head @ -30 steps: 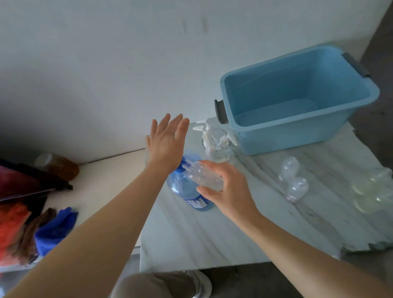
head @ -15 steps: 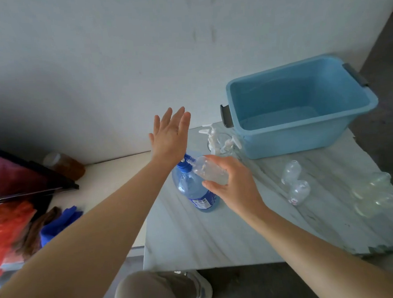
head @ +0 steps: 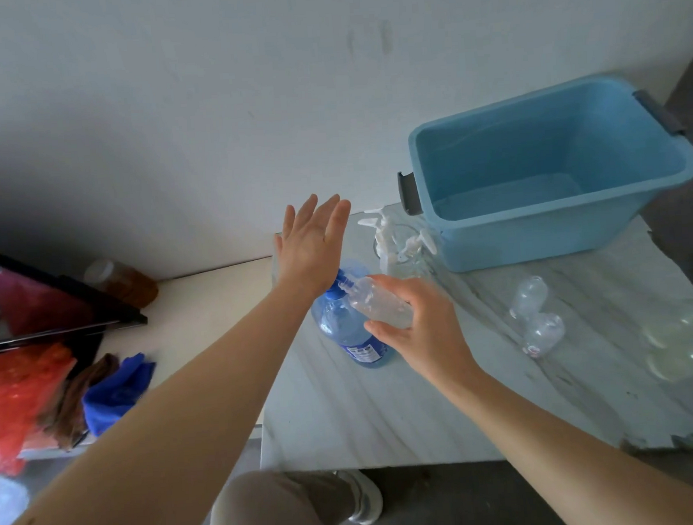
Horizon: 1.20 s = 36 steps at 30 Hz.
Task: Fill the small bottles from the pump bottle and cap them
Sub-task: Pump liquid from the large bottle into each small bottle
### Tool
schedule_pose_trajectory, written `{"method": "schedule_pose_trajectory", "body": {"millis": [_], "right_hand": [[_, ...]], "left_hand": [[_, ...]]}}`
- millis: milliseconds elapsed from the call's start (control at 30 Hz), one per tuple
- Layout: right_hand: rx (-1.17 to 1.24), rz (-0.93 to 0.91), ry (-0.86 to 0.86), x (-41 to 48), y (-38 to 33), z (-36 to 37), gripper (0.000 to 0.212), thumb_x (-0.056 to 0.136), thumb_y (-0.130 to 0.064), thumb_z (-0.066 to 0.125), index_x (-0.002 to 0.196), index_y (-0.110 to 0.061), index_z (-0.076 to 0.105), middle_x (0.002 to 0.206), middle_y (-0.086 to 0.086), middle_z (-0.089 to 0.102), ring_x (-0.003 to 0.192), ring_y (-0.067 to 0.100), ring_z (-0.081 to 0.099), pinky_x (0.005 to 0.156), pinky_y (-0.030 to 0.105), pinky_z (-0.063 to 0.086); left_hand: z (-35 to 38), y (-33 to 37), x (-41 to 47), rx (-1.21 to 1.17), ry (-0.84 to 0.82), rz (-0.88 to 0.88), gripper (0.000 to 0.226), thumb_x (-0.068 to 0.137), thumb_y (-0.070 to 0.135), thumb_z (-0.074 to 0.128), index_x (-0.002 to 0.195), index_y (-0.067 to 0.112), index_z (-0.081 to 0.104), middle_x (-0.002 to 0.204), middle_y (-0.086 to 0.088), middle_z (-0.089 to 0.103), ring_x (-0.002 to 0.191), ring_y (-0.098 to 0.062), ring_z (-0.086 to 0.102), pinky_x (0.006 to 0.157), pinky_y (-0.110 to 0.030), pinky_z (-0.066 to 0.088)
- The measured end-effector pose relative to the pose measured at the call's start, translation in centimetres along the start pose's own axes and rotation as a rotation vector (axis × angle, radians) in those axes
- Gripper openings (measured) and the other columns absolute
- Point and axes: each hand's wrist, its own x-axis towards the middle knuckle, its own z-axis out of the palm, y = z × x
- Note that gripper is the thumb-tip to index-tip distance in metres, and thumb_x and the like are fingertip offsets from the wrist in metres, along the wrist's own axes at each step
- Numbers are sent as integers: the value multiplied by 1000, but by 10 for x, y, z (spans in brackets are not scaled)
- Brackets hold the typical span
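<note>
A blue pump bottle (head: 343,331) stands on the marble table (head: 446,398). My left hand (head: 313,244) lies over its blue pump head, fingers straight and pointing up, the heel of the palm on the pump. My right hand (head: 422,330) grips a small clear bottle (head: 375,301), tilted, with its mouth at the pump's nozzle. Two more small clear bottles (head: 537,319) lie on the table to the right. Several others (head: 686,339) lie near the right edge. White pump caps (head: 396,239) sit in a clear cup behind.
A light blue plastic tub (head: 538,234) with grey handles stands at the table's back right. Left of the table are a lower shelf with a brown jar (head: 123,280), a blue cloth (head: 117,390) and red plastic (head: 16,396). My knee shows below the table's front edge.
The view has shifted a little. My left hand stays over the pump head and my right hand keeps the small bottle at the nozzle.
</note>
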Motion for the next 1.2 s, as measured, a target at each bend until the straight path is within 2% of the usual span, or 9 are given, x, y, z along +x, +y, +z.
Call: {"method": "schedule_pose_trajectory", "body": {"millis": [67, 200, 267, 400, 567, 833, 1067, 1200], "right_hand": [[0, 9, -6, -1, 2, 1, 50, 70, -15, 79, 117, -25, 64, 105, -5, 67, 96, 9, 57, 84, 6, 36], [-1, 9, -12, -2, 1, 0, 49, 70, -14, 79, 116, -24, 65, 105, -5, 66, 96, 10, 57, 83, 4, 34], [-6, 12, -12, -2, 0, -1, 49, 70, -14, 79, 116, -24, 65, 106, -6, 66, 97, 11, 57, 83, 3, 34], [-21, 20, -12, -3, -5, -3, 50, 70, -14, 79, 117, -23, 64, 107, -8, 66, 99, 10, 57, 84, 3, 34], [-21, 3, 0, 1, -16, -7, 49, 72, -13, 77, 117, -26, 64, 103, -18, 59, 95, 0, 51, 83, 0, 31], [2, 13, -9, 2, -13, -6, 49, 70, -15, 79, 115, -28, 64, 105, -12, 64, 96, 4, 54, 82, 2, 34], [47, 41, -21, 2, -1, -3, 48, 69, -14, 79, 114, -26, 65, 103, -7, 66, 97, 10, 57, 82, 7, 37], [33, 53, -28, 0, 4, -1, 49, 68, -16, 79, 114, -26, 65, 105, -4, 67, 98, 11, 57, 82, 5, 35]], "left_hand": [[4, -3, 1, 8, -1, -2, 99, 69, 87, -6, 144, 37, 35, 157, 7, 26, 148, -12, 6, 119, -48, 4], [2, 4, -6, 4, -30, -42, 62, 94, 64, 13, 146, 36, 32, 159, 5, 18, 148, -18, -1, 119, -49, 2], [-1, 5, -8, 14, -29, -43, 58, 96, 60, 14, 146, 37, 31, 159, 5, 16, 148, -18, -2, 119, -49, 1], [-5, 8, -9, 20, -32, -49, 58, 96, 61, 13, 147, 38, 28, 160, 8, 13, 148, -18, -5, 118, -50, 1], [-19, 16, -9, -8, 20, 1, 55, 98, 56, 13, 148, 38, 28, 160, 9, 12, 148, -18, -6, 118, -51, -2], [-17, 15, -7, -21, -16, -39, 56, 98, 57, 14, 144, 36, 37, 160, 7, 14, 148, -18, -7, 118, -50, 0], [-7, 9, -7, 1, -13, -17, 58, 96, 59, 13, 145, 36, 35, 159, 6, 16, 148, -18, -6, 119, -47, 1], [4, 1, -3, 35, 5, 4, 75, 88, 71, 4, 144, 35, 36, 159, 3, 20, 148, -17, -1, 120, -47, 1]]}}
